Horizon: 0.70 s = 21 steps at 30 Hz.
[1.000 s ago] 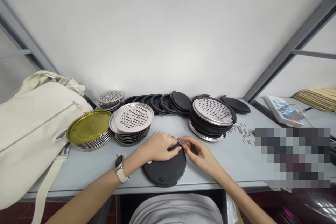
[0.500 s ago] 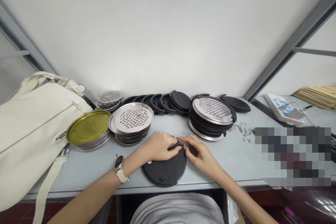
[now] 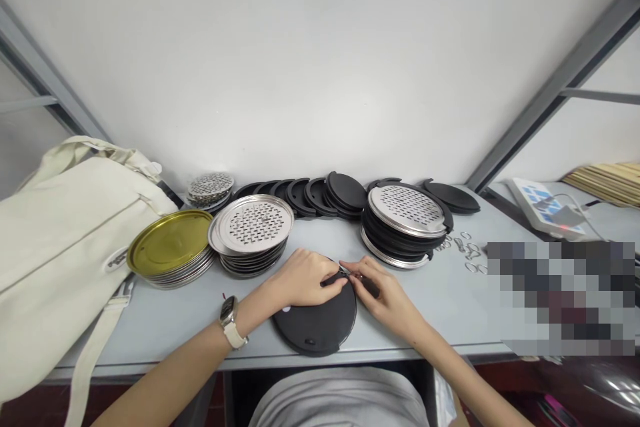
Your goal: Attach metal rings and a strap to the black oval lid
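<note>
A black round disc [image 3: 317, 327] lies flat near the table's front edge. My left hand [image 3: 306, 278] rests over its far part, thumb and fingers closed on a dark piece at its rim. Between my two hands shows a small shiny metal clip [image 3: 344, 271], partly hidden by fingertips. My right hand [image 3: 383, 290] pinches this clip from the right side, its fingertips almost touching those of the left. The exact shape of the clip and how it joins the disc cannot be made out.
Left stand gold round lids [image 3: 170, 247] and perforated metal discs [image 3: 257, 223], beside a cream bag [image 3: 75, 233]. A stack of black and perforated discs [image 3: 405, 207] is at right, near loose metal rings and clips [image 3: 471, 255]. Black discs [image 3: 347, 191] line the wall.
My right fingers have shifted slightly around the metal clip, covering more of it. My left hand and the black disc keep their places; the view has moved a little.
</note>
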### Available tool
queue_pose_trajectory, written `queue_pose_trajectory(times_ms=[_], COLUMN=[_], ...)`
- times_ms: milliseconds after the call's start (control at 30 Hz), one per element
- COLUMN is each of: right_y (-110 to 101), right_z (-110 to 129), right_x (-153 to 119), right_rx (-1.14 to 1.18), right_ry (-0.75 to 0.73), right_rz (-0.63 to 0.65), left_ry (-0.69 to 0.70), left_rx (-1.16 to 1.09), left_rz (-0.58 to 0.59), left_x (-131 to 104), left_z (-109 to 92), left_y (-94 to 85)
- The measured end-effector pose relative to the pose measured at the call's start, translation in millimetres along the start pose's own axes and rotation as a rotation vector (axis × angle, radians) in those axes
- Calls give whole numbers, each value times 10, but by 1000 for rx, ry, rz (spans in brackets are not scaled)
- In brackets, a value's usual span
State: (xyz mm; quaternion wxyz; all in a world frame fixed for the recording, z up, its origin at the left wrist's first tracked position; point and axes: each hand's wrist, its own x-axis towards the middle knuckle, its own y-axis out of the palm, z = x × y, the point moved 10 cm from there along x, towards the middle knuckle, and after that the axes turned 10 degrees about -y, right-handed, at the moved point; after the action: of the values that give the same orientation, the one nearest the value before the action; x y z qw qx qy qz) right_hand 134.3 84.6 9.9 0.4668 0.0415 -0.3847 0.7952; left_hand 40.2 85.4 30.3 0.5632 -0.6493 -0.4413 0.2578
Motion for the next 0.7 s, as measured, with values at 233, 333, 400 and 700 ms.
queue_pose_trajectory(times_ms=[233, 333, 400, 700], right_y=[-1, -8, -14, -29], right_z=[-21, -4, 21, 79], right_x=[-13, 0, 10, 12], right_rx=[12, -3, -15, -74], right_ry=[9, -2, -18, -31], right_rz=[-20, -22, -25, -43], left_ry=[-13, -14, -14, -17], left_rx=[-1, 2, 5, -2], left_rz=[3, 2, -1, -19], left_x=[-2, -2, -4, 0], left_z=[17, 11, 4, -4], left_y=[19, 9, -2, -25])
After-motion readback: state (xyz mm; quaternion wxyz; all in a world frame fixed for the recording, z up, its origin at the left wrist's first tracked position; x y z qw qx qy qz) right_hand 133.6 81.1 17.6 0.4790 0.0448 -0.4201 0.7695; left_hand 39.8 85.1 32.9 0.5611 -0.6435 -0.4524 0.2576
